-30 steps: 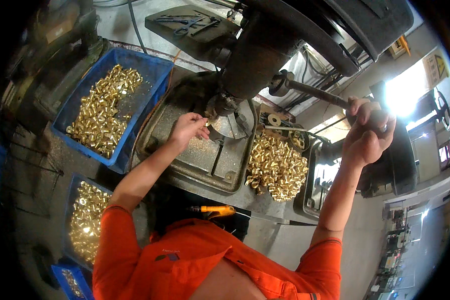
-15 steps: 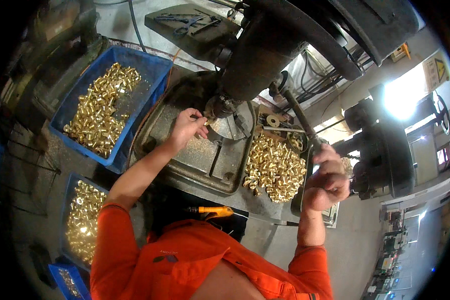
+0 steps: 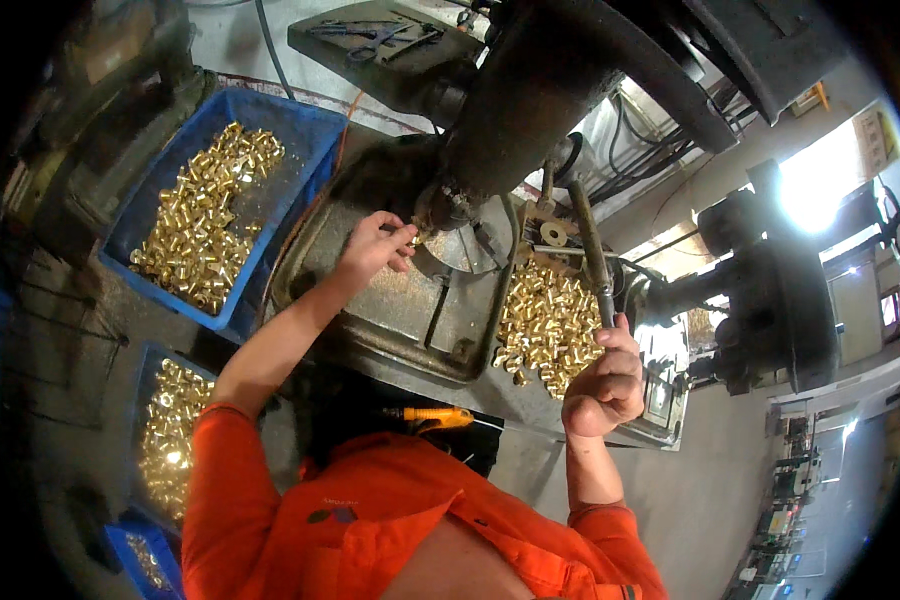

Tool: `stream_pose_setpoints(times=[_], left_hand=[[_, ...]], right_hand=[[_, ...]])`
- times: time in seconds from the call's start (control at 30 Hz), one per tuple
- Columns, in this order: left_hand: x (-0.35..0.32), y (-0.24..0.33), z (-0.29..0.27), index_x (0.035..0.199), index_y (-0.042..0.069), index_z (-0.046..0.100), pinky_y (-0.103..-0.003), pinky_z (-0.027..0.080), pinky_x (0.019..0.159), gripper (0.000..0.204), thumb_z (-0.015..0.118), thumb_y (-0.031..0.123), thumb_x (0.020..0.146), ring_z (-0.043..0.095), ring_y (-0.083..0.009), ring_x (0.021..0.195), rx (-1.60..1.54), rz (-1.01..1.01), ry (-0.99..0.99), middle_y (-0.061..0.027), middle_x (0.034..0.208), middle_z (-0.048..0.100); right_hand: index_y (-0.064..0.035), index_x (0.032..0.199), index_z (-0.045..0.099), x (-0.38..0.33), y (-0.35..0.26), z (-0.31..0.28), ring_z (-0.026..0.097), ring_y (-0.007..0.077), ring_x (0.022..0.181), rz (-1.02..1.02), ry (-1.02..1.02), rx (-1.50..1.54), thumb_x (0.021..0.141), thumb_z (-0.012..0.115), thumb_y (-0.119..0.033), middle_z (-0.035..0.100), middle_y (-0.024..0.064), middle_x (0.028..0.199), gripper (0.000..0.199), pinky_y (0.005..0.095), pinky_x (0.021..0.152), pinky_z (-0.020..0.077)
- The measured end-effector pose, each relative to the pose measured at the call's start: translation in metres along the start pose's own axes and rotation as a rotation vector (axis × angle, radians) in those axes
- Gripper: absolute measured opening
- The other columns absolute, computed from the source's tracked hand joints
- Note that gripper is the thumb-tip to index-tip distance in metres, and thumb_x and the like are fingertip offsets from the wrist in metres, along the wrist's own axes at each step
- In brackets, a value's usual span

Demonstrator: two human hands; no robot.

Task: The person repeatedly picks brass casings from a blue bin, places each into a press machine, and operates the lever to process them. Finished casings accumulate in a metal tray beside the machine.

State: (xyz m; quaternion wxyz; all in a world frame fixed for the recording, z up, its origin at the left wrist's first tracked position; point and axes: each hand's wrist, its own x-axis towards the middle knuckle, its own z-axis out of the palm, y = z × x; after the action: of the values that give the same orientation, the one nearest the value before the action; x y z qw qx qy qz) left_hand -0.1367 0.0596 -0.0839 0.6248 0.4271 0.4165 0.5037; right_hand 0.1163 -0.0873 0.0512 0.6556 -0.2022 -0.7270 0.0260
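At lower right, the right hand (image 3: 602, 385) is clamped around the end of the lever (image 3: 590, 250). Farther up at centre, the left hand (image 3: 375, 245) pinches a small brass part (image 3: 413, 238) under the drill head (image 3: 530, 90), beside the brass pile (image 3: 548, 322).

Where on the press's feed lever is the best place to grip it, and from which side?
At its lower free end, from the right. The lever is a slim rod slanting down from the machine's hub; the right hand is fisted around that end, clear of the brass parts.
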Motion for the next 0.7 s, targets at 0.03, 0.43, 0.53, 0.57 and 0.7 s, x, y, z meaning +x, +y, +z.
stream_pose_setpoints(times=[0.03, 0.43, 0.53, 0.57, 0.7], left_hand=[[0.002, 0.0, 0.004, 0.099, -0.003, 0.048, -0.026, 0.047, 0.047, 0.035, 0.063, 0.024, 0.082, 0.058, -0.0171, 0.051, -0.035, -0.01, -0.004, -0.0163, 0.074, 0.06], [0.016, -0.005, -0.007, 0.097, -0.005, 0.049, -0.032, 0.052, 0.051, 0.026, 0.054, 0.018, 0.087, 0.06, -0.0198, 0.053, -0.016, 0.012, -0.03, -0.0157, 0.077, 0.059], [0.003, 0.008, 0.009, 0.105, -0.01, 0.046, -0.029, 0.051, 0.053, 0.034, 0.058, 0.013, 0.084, 0.061, -0.0202, 0.065, -0.002, 0.008, -0.006, -0.0146, 0.083, 0.058], [0.0, 0.009, 0.011, 0.105, -0.011, 0.047, -0.028, 0.05, 0.053, 0.034, 0.06, 0.012, 0.083, 0.061, -0.0196, 0.065, 0.03, 0.055, -0.011, -0.0139, 0.081, 0.059], [-0.002, 0.0, 0.005, 0.103, -0.008, 0.052, -0.029, 0.049, 0.058, 0.035, 0.066, 0.009, 0.077, 0.061, -0.0191, 0.068, 0.29, 0.33, 0.023, -0.0121, 0.079, 0.061]], right_hand=[[-0.0085, 0.06, 0.035, 0.002, -0.005, 0.0, 0.058, 0.0311, 0.081, 0.015, 0.017, -0.08, 0.078, 0.066, -0.031, 0.045, 0.0052, 0.061, 0.042, 0.0549, 0.095, 0.0334], [-0.0089, 0.062, 0.037, 0.09, -0.001, -0.023, 0.059, 0.0283, 0.073, -0.194, -0.259, -0.009, 0.081, 0.06, -0.025, 0.051, 0.0069, 0.068, 0.034, 0.0464, 0.08, 0.0428], [-0.0089, 0.062, 0.036, 0.123, -0.004, -0.034, 0.058, 0.0261, 0.068, -0.141, -0.276, 0.053, 0.067, 0.059, -0.006, 0.05, 0.0062, 0.064, 0.024, 0.0424, 0.075, 0.0439], [-0.0083, 0.062, 0.035, 0.129, -0.002, -0.034, 0.057, 0.0249, 0.067, -0.096, -0.237, 0.077, 0.062, 0.055, 0.0, 0.049, 0.0064, 0.063, 0.022, 0.0404, 0.073, 0.0446], [-0.0055, 0.062, 0.032, 0.155, 0.006, -0.033, 0.054, 0.0188, 0.066, 0.063, -0.152, 0.098, 0.052, 0.04, 0.01, 0.048, 0.0066, 0.061, 0.02, 0.0302, 0.064, 0.0453]])
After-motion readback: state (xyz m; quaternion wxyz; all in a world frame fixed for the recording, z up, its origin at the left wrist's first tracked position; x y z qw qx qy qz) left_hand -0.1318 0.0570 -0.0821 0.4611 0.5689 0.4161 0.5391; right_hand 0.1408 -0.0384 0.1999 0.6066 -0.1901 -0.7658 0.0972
